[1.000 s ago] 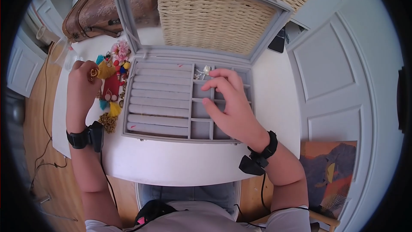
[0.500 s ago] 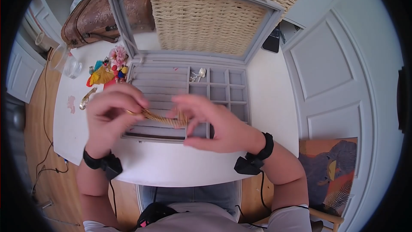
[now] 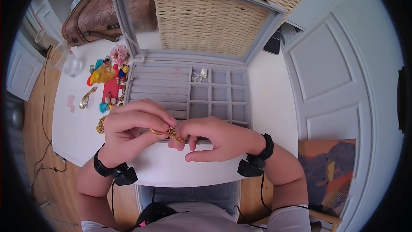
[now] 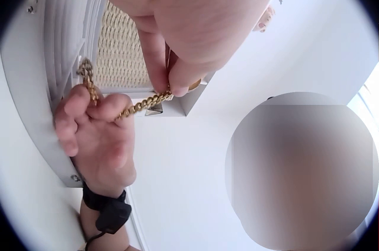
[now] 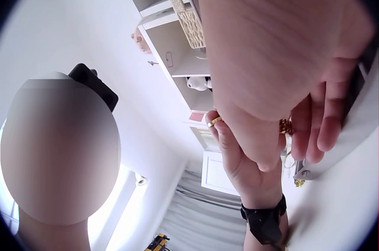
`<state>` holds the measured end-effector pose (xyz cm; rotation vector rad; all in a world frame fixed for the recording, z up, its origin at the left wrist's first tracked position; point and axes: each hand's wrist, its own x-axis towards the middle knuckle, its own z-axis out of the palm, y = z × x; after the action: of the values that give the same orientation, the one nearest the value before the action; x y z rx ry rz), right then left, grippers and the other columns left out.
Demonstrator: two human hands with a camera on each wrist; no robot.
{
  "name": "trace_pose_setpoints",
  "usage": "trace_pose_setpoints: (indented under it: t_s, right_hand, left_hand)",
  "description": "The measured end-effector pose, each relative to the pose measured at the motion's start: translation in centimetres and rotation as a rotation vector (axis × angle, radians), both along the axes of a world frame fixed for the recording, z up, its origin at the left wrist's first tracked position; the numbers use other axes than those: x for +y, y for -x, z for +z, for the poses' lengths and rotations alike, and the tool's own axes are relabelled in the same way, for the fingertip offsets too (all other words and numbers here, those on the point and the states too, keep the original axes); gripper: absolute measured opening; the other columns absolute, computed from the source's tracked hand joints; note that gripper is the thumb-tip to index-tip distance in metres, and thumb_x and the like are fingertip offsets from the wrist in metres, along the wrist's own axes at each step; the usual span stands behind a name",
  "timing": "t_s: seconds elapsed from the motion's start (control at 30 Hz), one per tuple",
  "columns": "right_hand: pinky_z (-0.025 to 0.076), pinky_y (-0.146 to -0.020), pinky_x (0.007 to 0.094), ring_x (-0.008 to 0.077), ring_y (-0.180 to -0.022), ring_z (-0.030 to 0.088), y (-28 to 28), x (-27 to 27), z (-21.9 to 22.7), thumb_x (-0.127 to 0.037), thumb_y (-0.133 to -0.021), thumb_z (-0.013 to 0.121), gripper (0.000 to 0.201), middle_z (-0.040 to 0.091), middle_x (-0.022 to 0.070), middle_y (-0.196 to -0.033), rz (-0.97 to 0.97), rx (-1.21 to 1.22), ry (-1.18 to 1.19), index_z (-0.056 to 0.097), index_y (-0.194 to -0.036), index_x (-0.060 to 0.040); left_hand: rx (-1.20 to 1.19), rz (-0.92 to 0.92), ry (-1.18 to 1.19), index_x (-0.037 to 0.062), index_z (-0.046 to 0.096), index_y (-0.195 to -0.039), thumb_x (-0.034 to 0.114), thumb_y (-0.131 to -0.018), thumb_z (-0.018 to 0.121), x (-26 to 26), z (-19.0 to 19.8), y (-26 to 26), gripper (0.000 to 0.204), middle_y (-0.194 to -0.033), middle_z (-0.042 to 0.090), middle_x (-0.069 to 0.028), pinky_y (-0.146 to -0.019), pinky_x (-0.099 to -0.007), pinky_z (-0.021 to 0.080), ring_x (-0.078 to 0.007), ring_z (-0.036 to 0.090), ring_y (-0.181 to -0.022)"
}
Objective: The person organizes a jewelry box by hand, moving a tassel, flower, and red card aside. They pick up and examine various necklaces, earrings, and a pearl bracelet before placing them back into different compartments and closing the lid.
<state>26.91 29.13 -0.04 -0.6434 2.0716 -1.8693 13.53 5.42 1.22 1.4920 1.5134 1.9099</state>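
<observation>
In front of a grey jewellery box (image 3: pixel 247 99), my left hand (image 3: pixel 133 131) pinches one end of a thick gold chain (image 3: pixel 175 135) between thumb and fingertips. The left wrist view shows the chain (image 4: pixel 144 105) stretching from those fingertips to my right hand (image 4: pixel 98 138), where it passes behind the curled fingers; its far end sticks out beyond them. My right thumb (image 3: pixel 199 156) stands apart from the chain. The box lies with its glass lid up. Padded ring rolls (image 3: pixel 159 74) fill its left side, and a white beaded piece (image 3: pixel 199 75) lies in one square compartment on the right.
Left of the box lie colourful tasselled jewellery (image 3: pixel 103 74), a gold bangle-like piece (image 3: pixel 87 97) and more gold chain (image 3: pixel 100 125). A clear cup (image 3: pixel 72 66) stands farther left. Behind are a brown case (image 3: pixel 103 10) and a wicker basket (image 3: pixel 206 25); a phone (image 3: pixel 272 44) lies back right.
My left hand has come from the jewellery at the left to the front of the box with the gold chain. The right hand has lowered and met it there.
</observation>
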Motion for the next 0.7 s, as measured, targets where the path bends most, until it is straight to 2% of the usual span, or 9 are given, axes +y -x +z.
trace_pose_setpoints:
  t_s: [0.07,0.13,0.17,0.23,0.3,0.37,0.57,0.63,0.7]
  right_hand:
    - [0.060,-0.085,0.0315,0.0205,-0.105,0.073,0.0,0.1,0.1,-0.004,-0.100,0.075,0.024,0.071,0.0109,-0.129,0.008,0.025,-0.016,0.065,-0.123,-0.0014]
    - [0.060,-0.080,0.0336,0.0215,-0.096,0.072,0.0,0.1,0.5,-0.004,-0.102,0.072,0.013,0.069,0.0110,-0.113,-0.087,0.011,-0.096,0.069,-0.113,0.0018]
    - [0.060,-0.080,0.0336,0.0215,-0.096,0.072,-0.1,0.1,0.4,-0.004,-0.102,0.072,0.013,0.069,0.0110,-0.113,-0.089,0.011,-0.094,0.069,-0.113,0.0018]
    - [0.057,-0.082,0.0314,0.0189,-0.099,0.070,0.0,0.1,0.2,-0.003,-0.104,0.070,0.014,0.072,0.0099,-0.123,-0.185,0.027,-0.048,0.070,-0.117,0.0005]
    - [0.057,-0.082,0.0313,0.0188,-0.099,0.070,0.1,0.3,-0.2,-0.002,-0.104,0.069,0.016,0.072,0.0101,-0.122,-0.225,0.113,-0.051,0.071,-0.120,0.0004]
    - [0.057,-0.082,0.0312,0.0187,-0.098,0.071,0.1,0.4,-0.3,-0.002,-0.104,0.069,0.019,0.072,0.0102,-0.121,-0.264,0.195,-0.054,0.072,-0.123,0.0003]
    - [0.056,-0.086,0.0333,0.0213,-0.103,0.072,-0.1,0.3,-0.1,-0.001,-0.104,0.067,0.019,0.074,0.0113,-0.119,-0.291,0.162,-0.036,0.073,-0.123,0.0013]
    - [0.055,-0.082,0.0364,0.0248,-0.091,0.066,0.0,0.3,-0.1,-0.002,-0.103,0.068,0.012,0.069,0.0120,-0.106,-0.345,0.250,-0.007,0.069,-0.115,0.0008]
    - [0.055,-0.084,0.0376,0.0265,-0.093,0.067,0.2,0.4,-0.5,-0.002,-0.103,0.069,0.012,0.069,0.0127,-0.107,-0.356,0.309,0.007,0.069,-0.115,0.0008]
  left_hand:
    - [0.096,0.010,0.075,-0.0030,0.081,-0.106,-0.007,-0.090,0.083,0.1,0.1,0.3,0.016,-0.113,0.079,-0.0155,-0.084,-0.0343,0.063,-0.0244,0.077,-0.097]
    - [0.101,0.079,0.176,-0.0030,0.081,-0.109,-0.007,-0.092,0.082,0.2,0.1,0.4,0.018,-0.113,0.080,-0.0146,-0.084,-0.0333,0.063,-0.0226,0.077,-0.097]
    - [0.107,0.147,0.276,-0.0030,0.080,-0.112,-0.006,-0.093,0.081,0.2,0.0,0.5,0.019,-0.114,0.080,-0.0137,-0.084,-0.0322,0.063,-0.0209,0.077,-0.096]
    - [0.048,0.156,0.347,-0.0028,0.080,-0.115,-0.006,-0.094,0.080,0.4,-0.5,0.6,0.022,-0.113,0.080,-0.0125,-0.084,-0.0303,0.063,-0.0183,0.077,-0.096]
    - [-0.010,0.168,0.416,-0.0026,0.079,-0.119,-0.006,-0.095,0.079,0.6,-1.2,0.7,0.024,-0.112,0.079,-0.0113,-0.084,-0.0284,0.063,-0.0157,0.076,-0.096]
    - [-0.171,0.087,0.531,-0.0026,0.077,-0.121,-0.007,-0.096,0.078,0.7,-1.9,0.8,0.026,-0.110,0.078,-0.0094,-0.084,-0.0265,0.063,-0.0124,0.075,-0.096]
    - [-0.192,-0.093,0.502,-0.0024,0.073,-0.125,-0.007,-0.099,0.075,0.6,-2.1,0.7,0.026,-0.107,0.076,-0.0072,-0.084,-0.0262,0.063,-0.0102,0.074,-0.095]
    - [-0.219,-0.114,0.514,-0.0026,0.069,-0.127,-0.006,-0.101,0.074,0.5,-1.8,0.6,0.027,-0.110,0.075,-0.0072,-0.087,-0.0279,0.063,-0.0118,0.074,-0.099]
    - [-0.248,-0.136,0.526,-0.0028,0.066,-0.130,-0.006,-0.102,0.073,0.5,-1.8,0.5,0.029,-0.113,0.073,-0.0072,-0.090,-0.0295,0.063,-0.0135,0.074,-0.103]
